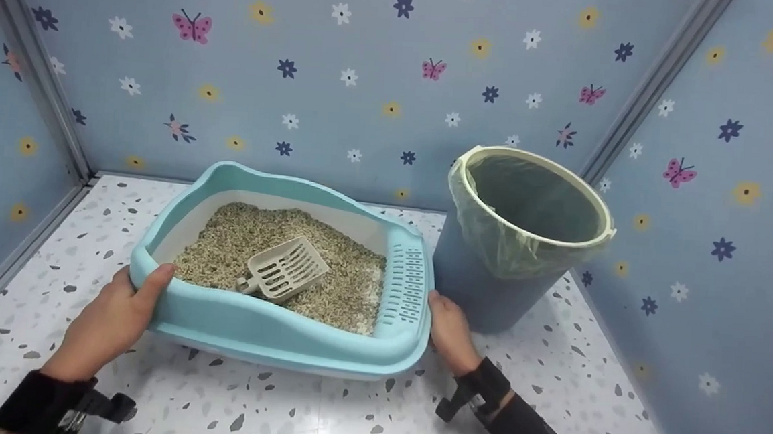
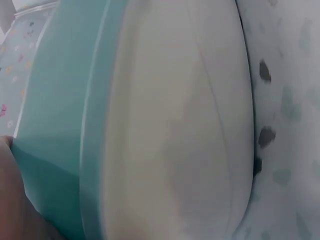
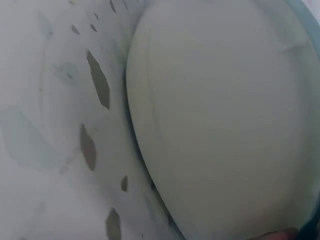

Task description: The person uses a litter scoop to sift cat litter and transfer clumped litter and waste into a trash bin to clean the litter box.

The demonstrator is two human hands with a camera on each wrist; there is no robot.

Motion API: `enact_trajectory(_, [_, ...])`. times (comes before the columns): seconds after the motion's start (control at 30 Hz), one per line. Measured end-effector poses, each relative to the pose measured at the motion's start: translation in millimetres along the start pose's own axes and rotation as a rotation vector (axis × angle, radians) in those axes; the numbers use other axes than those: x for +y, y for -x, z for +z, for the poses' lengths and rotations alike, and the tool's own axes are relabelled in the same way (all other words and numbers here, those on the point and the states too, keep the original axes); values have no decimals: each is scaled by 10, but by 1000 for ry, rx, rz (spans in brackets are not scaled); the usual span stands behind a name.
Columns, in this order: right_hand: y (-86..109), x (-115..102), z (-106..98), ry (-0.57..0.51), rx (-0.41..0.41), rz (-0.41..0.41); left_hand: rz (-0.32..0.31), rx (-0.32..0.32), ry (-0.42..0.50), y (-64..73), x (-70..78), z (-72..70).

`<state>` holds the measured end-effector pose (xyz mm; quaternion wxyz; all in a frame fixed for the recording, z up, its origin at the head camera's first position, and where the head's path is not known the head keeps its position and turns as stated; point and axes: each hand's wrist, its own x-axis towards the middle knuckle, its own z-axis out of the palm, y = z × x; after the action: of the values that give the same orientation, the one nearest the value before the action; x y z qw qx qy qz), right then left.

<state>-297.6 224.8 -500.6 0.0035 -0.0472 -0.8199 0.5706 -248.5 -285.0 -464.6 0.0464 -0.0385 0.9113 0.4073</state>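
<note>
A light-blue and white cat litter box [image 1: 272, 327] sits at a slant on the speckled surface, its right end close to a bin. Grey-brown litter [image 1: 244, 235] fills its bottom, and on top lies a beige slotted litter scoop [image 1: 293, 268], handle toward the near wall. My left hand [image 1: 112, 314] grips the box's left near corner, thumb over the blue rim. At the right end, my right hand [image 1: 450, 328] holds the edge, its fingers partly hidden by the rim. Both wrist views show the box's white lower wall [image 2: 165, 120] close up.
A grey-blue bin [image 1: 489, 297] with a translucent liner and cream ring stands right of the box. Blue panels [image 1: 370, 48] patterned with flowers and butterflies enclose the back and sides. White speckled surface [image 1: 301, 413] shows in front.
</note>
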Motion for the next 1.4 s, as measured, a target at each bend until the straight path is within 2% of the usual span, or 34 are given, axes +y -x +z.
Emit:
enact_trajectory(0.07, [105, -4, 14, -29, -37, 16, 14, 13, 5, -67, -42, -42])
enact_trajectory(0.17, [234, -6, 33, -135, -131, 15, 45, 26, 31, -174, -107, -105])
enact_trajectory(0.3, [261, -14, 15, -191, -184, 15, 69, 30, 49, -270, -135, -126])
enact_trajectory(0.4, [159, -12, -29, -157, -145, 37, 26, 18, 3, -252, -73, -90])
enact_trajectory(0.53, [-45, -9, -45, -145, -86, 53, -80, -48, -40, -145, 61, -28])
enact_trajectory(0.6, [-132, -10, -42, -131, -67, 49, -120, -77, -28, -114, 123, 16])
enact_trajectory(0.67, [-186, -18, -36, -105, -49, 41, -140, -79, -13, -100, 160, 51])
enact_trajectory(0.8, [-192, -37, -4, -45, -15, 29, -133, -47, 1, -90, 147, 48])
enact_trajectory(0.93, [-73, -37, 46, -27, -16, 25, -121, -32, 3, -109, 47, -5])
enact_trajectory(1.07, [97, -18, 61, -36, -56, -7, -95, -14, 60, -207, -40, -44])
enact_trajectory(1.17, [174, -8, 49, -93, -104, -19, -76, -3, 108, -286, -57, -53])
enact_trajectory(1.27, [157, -1, 27, -148, -122, -2, -107, -8, 145, -314, -3, -31])
enact_trajectory(1.4, [-11, 2, -1, -142, -42, 22, -185, -44, 166, -251, 151, 63])
